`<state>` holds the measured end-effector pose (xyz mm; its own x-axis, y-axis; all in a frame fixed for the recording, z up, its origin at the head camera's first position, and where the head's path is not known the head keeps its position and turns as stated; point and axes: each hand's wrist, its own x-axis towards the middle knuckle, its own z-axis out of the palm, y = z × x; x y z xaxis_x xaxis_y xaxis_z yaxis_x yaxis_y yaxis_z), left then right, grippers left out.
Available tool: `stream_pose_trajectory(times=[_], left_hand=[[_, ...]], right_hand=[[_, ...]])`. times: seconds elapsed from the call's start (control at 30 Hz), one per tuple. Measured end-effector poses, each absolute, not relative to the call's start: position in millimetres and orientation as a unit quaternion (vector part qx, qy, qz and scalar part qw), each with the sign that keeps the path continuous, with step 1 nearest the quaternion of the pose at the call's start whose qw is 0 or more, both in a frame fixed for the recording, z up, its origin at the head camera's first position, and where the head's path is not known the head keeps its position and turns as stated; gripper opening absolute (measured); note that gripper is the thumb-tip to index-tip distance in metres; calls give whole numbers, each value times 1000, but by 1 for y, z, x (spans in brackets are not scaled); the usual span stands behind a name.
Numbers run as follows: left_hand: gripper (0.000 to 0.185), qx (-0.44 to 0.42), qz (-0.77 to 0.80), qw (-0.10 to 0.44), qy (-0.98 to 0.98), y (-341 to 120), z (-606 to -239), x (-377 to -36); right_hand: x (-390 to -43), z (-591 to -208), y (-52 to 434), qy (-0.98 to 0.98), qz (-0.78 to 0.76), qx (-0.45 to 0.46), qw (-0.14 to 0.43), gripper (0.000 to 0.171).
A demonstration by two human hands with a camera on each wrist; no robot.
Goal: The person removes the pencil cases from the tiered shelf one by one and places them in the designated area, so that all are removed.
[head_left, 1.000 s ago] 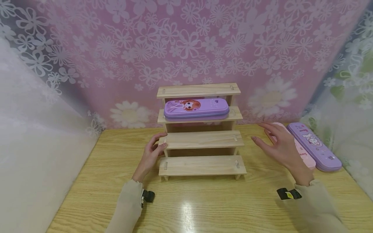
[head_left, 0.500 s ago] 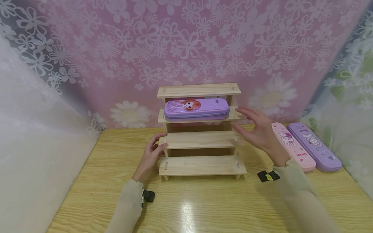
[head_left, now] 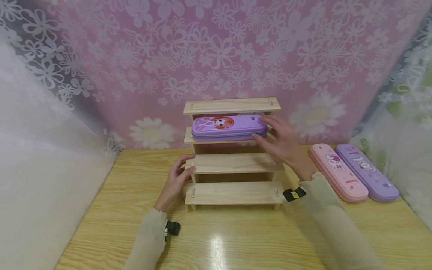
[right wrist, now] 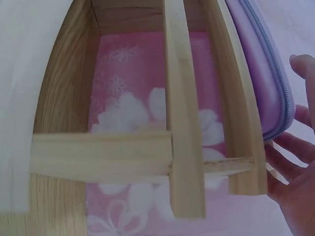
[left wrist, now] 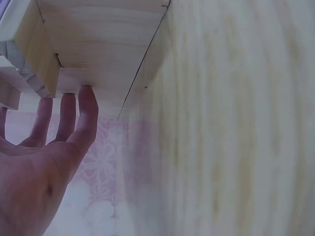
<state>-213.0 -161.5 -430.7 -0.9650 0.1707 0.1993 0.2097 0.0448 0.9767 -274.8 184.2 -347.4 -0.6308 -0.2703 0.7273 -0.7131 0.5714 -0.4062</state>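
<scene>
While the purple pencil case (head_left: 228,127) lies flat on the second-highest step of the wooden tiered shelf (head_left: 233,162), my right hand (head_left: 281,144) reaches its right end, fingers spread and loosely curved around it, not yet clamped. My left hand (head_left: 177,179) rests against the shelf's left side, fingers relaxed. I judge one case shelved; the pink pencil case (head_left: 338,172) and another purple pencil case (head_left: 367,171) wait on the table (head_left: 101,221).
</scene>
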Motion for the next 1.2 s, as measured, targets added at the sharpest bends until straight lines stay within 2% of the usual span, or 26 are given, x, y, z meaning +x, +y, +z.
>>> stream_pose_trajectory(times=[0.17, 0.43, 0.53, 0.83, 1.2], left_hand=[[40, -129, -679, 14, -722, -162, -431, -213], [39, -127, -677, 16, -725, -161, -430, -212], [39, -124, -676, 14, -726, -161, -430, -211], [39, -124, -676, 12, -726, -162, -432, -211], [39, -122, -681, 14, -722, -159, -431, -212]], right_hand=[[-281, -349, 180, -848, 355, 267, 290, 56], [-282, -350, 180, -870, 375, 239, 212, 65], [-277, -349, 181, -867, 391, 236, 200, 66], [-254, -352, 181, -877, 350, 246, 220, 85], [-247, -365, 183, -848, 354, 285, 274, 80]])
